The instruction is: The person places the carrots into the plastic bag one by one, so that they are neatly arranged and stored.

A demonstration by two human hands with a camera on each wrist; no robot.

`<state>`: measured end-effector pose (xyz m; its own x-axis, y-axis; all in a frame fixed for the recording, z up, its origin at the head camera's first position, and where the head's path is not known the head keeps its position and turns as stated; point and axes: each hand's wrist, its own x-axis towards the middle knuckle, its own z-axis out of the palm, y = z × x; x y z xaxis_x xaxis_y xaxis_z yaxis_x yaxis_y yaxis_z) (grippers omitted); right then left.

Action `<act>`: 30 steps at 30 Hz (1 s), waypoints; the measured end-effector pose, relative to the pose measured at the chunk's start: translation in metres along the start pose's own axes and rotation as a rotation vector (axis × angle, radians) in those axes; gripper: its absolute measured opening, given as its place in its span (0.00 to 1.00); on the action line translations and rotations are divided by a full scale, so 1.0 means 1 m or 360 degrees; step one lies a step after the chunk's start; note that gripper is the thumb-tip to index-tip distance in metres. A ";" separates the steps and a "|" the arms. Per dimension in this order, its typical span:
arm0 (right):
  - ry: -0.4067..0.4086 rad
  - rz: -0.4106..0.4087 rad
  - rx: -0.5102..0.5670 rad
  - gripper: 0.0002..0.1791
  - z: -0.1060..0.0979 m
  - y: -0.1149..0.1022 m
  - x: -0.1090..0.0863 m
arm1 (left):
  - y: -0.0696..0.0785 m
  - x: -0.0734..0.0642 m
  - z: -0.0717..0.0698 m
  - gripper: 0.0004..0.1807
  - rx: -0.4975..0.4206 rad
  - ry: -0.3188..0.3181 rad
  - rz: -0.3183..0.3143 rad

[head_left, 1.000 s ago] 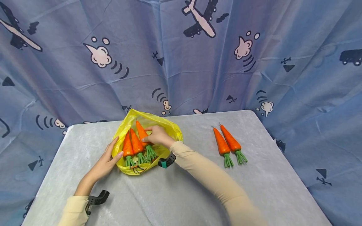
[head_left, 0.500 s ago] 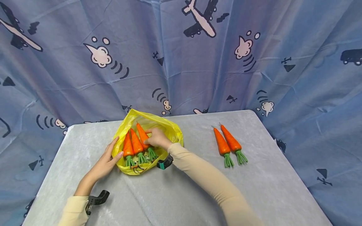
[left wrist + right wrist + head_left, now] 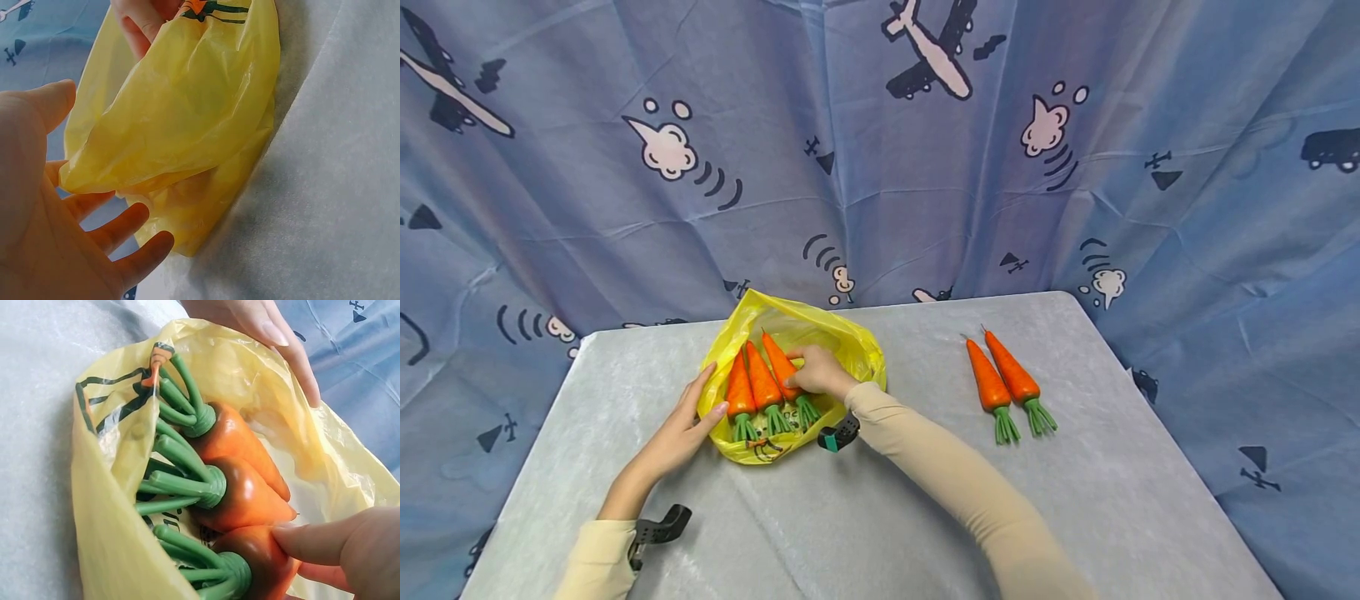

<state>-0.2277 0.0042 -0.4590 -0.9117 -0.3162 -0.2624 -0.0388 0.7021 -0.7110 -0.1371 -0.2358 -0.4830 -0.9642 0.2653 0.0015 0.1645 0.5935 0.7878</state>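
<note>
A yellow plastic bag [image 3: 867,354] lies on the table with its mouth held wide, three orange toy carrots side by side inside it. My right hand [image 3: 820,372] reaches into the bag and pinches the rightmost carrot [image 3: 777,354], the thumb [image 3: 315,540] on its thick end in the right wrist view. The middle carrot [image 3: 240,494] touches it, and the left carrot [image 3: 240,450] lies beyond. At the bag's left side my left hand [image 3: 677,433] rests against the rim; its fingers [image 3: 122,228] are spread and loose in the left wrist view.
Two more carrots, one left [image 3: 987,377] and one right [image 3: 1013,367], lie close together on the grey table [image 3: 1120,517], right of the bag. Behind the table hangs a blue patterned curtain [image 3: 760,167]. A black strap [image 3: 661,527] sits on the left wrist.
The pinched carrot has shifted slightly down and right inside the bag, its tip lower, with my right hand moving along. The left hand and the two carrots outside stay put.
</note>
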 end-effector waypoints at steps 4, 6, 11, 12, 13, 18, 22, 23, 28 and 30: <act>0.0004 -0.0007 -0.0004 0.29 0.001 0.002 0.002 | -0.001 0.000 0.000 0.41 -0.0002 0.0004 0.0009; 0.0012 -0.0015 0.0004 0.29 0.002 0.003 0.003 | -0.001 0.000 0.000 0.41 -0.0003 0.0008 0.0012; 0.0018 -0.0021 0.0017 0.29 0.004 0.004 0.004 | -0.002 0.000 0.000 0.41 -0.0006 0.0010 0.0016; 0.0017 -0.0021 0.0015 0.29 0.004 0.004 0.004 | -0.002 -0.001 0.000 0.41 -0.0006 0.0010 0.0015; 0.0015 -0.0019 0.0015 0.29 0.005 0.004 0.004 | -0.002 -0.001 0.000 0.41 -0.0006 0.0010 0.0016; 0.0015 -0.0018 -0.0002 0.29 0.004 0.004 0.004 | -0.001 -0.001 -0.001 0.41 -0.0008 0.0011 0.0017; 0.0019 -0.0010 -0.0015 0.29 0.003 0.004 0.004 | 0.000 -0.001 -0.001 0.41 -0.0011 0.0008 0.0013; 0.0020 -0.0006 -0.0016 0.29 0.003 0.004 0.003 | 0.000 -0.001 -0.001 0.41 -0.0010 0.0007 0.0012; 0.0020 0.0012 -0.0014 0.29 0.002 0.003 0.002 | 0.000 -0.001 -0.001 0.40 -0.0005 0.0009 0.0012; 0.0021 0.0015 -0.0010 0.29 0.001 0.003 0.001 | 0.000 -0.001 -0.001 0.40 -0.0004 0.0009 0.0013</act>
<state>-0.2282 0.0050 -0.4621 -0.9175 -0.3010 -0.2601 -0.0328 0.7089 -0.7046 -0.1363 -0.2366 -0.4825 -0.9639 0.2660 0.0113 0.1719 0.5894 0.7893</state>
